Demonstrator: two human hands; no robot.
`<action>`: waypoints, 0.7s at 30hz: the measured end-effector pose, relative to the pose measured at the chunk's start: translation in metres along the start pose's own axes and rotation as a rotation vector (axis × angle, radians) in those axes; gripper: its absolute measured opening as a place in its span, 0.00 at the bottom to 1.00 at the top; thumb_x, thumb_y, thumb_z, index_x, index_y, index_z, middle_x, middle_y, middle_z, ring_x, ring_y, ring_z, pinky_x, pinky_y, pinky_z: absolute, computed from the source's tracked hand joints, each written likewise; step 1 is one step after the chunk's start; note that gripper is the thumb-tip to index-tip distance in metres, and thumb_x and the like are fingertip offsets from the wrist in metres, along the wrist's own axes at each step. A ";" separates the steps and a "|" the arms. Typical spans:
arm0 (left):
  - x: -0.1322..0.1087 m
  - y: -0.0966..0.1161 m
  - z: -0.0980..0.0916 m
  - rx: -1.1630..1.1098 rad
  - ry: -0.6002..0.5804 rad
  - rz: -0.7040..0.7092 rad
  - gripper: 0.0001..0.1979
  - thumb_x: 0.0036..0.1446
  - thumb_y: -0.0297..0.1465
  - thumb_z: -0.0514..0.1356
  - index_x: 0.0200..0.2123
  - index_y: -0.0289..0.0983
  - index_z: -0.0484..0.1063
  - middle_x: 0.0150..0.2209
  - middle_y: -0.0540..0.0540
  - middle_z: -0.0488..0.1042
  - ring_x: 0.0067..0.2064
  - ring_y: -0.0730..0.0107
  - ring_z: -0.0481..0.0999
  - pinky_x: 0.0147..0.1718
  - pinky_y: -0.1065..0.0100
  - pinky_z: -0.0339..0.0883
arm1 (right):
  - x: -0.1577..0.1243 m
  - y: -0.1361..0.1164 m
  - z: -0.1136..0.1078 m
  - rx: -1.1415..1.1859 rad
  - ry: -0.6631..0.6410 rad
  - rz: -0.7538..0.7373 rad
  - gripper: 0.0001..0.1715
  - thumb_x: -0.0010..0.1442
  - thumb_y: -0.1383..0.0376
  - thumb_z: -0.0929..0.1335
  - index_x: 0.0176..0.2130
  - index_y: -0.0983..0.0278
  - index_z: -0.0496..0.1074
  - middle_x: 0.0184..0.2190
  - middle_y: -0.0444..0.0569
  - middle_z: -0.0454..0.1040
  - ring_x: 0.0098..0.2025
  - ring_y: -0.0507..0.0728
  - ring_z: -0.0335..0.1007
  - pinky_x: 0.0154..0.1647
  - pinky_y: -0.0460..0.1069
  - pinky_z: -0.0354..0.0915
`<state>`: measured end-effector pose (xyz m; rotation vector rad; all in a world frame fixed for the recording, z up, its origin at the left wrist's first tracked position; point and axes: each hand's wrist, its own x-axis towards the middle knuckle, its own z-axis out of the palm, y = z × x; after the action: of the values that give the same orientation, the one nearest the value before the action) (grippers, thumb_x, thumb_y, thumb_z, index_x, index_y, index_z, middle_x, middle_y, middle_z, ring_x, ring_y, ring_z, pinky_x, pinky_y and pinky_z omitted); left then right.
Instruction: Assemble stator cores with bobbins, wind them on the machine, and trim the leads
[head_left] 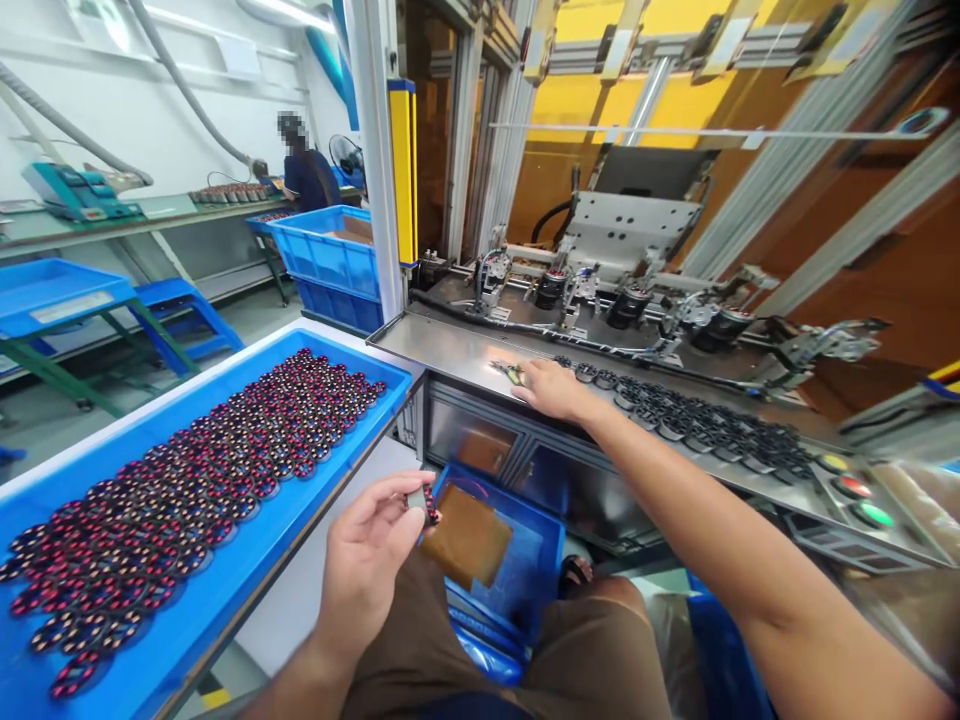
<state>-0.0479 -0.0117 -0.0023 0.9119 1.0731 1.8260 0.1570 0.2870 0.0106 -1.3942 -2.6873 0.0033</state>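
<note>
My left hand (pixel 369 555) is over my lap, its thumb and fingers pinched on a small dark ring-shaped wound coil part (pixel 424 503). My right hand (pixel 551 386) reaches forward onto the steel machine shelf (pixel 442 345), fingers lying on a small part (pixel 512 373) at the left end of a long row of black ring parts (pixel 697 420). Left of me a blue tray (pixel 225 590) holds several rows of red-and-black wound rings (pixel 187 490).
Behind the shelf stands a machine with fixtures holding motor parts (pixel 630 300) and a yellow light-curtain post (pixel 403 175). Coloured push buttons (pixel 855 488) are at the shelf's right. A blue bin with a brown sheet (pixel 487 545) is below. Another person (pixel 304 170) works far left, near blue crates (pixel 330 255).
</note>
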 end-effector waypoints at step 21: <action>-0.001 0.013 0.056 -0.041 -0.109 -0.209 0.14 0.54 0.35 0.69 0.44 0.37 0.79 0.47 0.41 0.80 0.36 0.70 0.80 0.35 0.72 0.76 | -0.257 -0.099 0.030 1.296 0.121 -0.076 0.32 0.63 0.65 0.68 0.64 0.56 0.57 0.41 0.49 0.73 0.41 0.55 0.74 0.46 0.51 0.71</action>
<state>-0.0023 0.0020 0.0304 0.8328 1.0190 1.6029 0.2199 0.0216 -0.0398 -0.7686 -1.8368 1.3002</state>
